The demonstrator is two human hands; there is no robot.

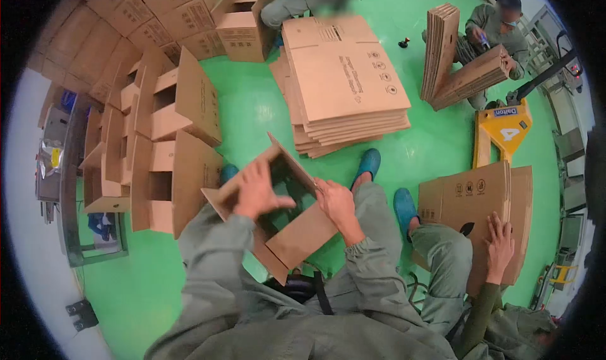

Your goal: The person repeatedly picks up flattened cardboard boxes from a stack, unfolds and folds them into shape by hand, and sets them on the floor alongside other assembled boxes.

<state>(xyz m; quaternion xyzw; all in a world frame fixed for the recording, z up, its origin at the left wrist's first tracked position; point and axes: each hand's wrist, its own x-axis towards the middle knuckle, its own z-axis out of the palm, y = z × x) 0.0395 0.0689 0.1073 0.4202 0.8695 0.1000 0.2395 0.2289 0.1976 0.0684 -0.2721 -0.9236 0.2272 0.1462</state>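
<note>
Between the person's knees stands a brown cardboard box (303, 237), its flaps spread and green floor showing through its inside. My left hand (259, 189) is at the box's left side, fingers and thumb spread apart, over the flap there. On the right, my right hand (336, 205) has its fingers closed round the upper right edge of the box. A stack of flat cardboard (353, 76) lies on the floor just beyond the box.
Opened boxes (184, 101) stand in rows at the left, beside a metal frame (72, 234). Close on the right, a co-worker's hand (499, 249) rests on folded cardboard (470, 199). Behind are a yellow pallet jack (499, 129) and another co-worker (499, 32) with folded cardboard.
</note>
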